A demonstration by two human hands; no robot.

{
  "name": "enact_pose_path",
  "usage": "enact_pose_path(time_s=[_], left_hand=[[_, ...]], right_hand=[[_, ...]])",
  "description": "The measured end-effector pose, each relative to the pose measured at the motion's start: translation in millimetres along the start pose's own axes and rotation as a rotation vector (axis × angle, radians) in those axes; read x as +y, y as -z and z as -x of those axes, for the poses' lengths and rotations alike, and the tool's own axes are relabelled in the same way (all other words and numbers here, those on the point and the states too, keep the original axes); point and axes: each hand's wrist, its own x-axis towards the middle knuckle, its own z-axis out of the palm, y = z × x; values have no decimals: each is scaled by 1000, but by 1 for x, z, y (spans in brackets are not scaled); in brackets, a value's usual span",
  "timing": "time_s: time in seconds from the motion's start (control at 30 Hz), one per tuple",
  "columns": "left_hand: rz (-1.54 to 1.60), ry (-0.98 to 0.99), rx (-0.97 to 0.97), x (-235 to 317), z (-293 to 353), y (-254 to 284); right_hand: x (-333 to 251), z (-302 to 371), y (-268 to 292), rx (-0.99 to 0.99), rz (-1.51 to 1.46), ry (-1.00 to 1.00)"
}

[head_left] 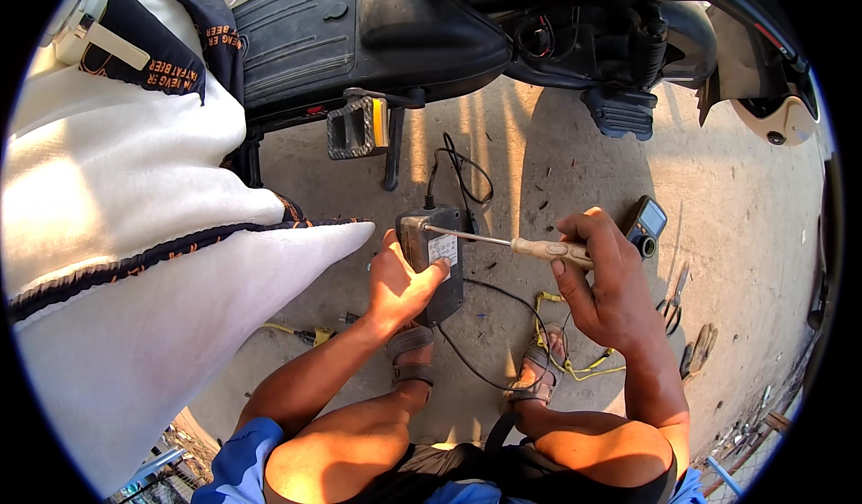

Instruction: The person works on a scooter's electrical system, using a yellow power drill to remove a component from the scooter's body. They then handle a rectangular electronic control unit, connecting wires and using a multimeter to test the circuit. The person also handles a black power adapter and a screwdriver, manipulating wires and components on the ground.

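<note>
My left hand (402, 281) grips a black charger box (442, 302) by its left side, with the thumb lying across the white label on its face. A black cord leaves the box's far end, and another runs from its near end. In my right hand (603, 279) is a screwdriver (539, 248) with a beige handle and a long thin shaft. Its tip meets the box near the upper left corner of the face. Whether a screw sits under the tip is too small to make out.
An electric scooter (395, 37) with a pedal (357, 128) stands across the far side, a white cloth cover (117, 181) draped at left. On the concrete at right lie a multimeter (645, 225), scissors (673, 305), pliers (699, 351) and a yellow wire (584, 369). A plug (319, 335) lies left.
</note>
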Motion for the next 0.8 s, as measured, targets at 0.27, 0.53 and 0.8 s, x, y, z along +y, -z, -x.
enact_pose_path(time_s=[0.27, 0.53, 0.8], left_hand=[[2, -9, 28, -3, 0, -1], [-46, -71, 38, -6, -1, -2], [-54, -26, 34, -5, -1, 0]], right_hand=[[-4, -2, 3, -24, -53, 2], [6, 3, 8, -153, 81, -32], [7, 0, 7, -150, 67, -24]])
